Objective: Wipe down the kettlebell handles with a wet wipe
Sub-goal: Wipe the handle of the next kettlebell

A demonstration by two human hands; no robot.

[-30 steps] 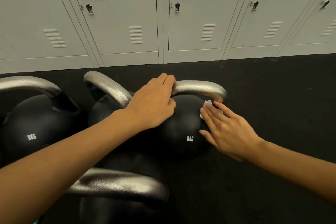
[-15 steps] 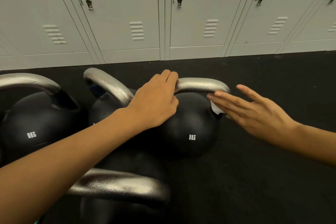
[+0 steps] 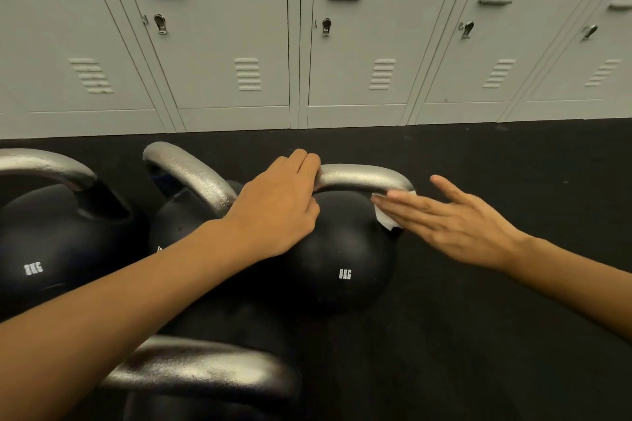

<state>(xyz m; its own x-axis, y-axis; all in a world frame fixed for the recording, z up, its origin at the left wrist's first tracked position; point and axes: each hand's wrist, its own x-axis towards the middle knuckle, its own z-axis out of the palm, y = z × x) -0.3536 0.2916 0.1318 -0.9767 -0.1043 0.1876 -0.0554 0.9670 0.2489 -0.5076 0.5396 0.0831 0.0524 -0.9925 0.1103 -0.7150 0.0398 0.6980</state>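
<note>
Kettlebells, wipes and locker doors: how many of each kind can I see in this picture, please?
Kettlebells: 4
Wet wipe: 1, under the right hand
Locker doors: 5, some cut by the edges
Total: 10

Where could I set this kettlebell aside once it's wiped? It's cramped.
Bare black floor lies right of the 8KG kettlebell, under the right hand, and a strip runs along the lockers. Left and front are crowded with other kettlebells.

Matt black kettlebell (image 3: 342, 249) — pebbled metal handle (image 3: 362, 176)
</note>
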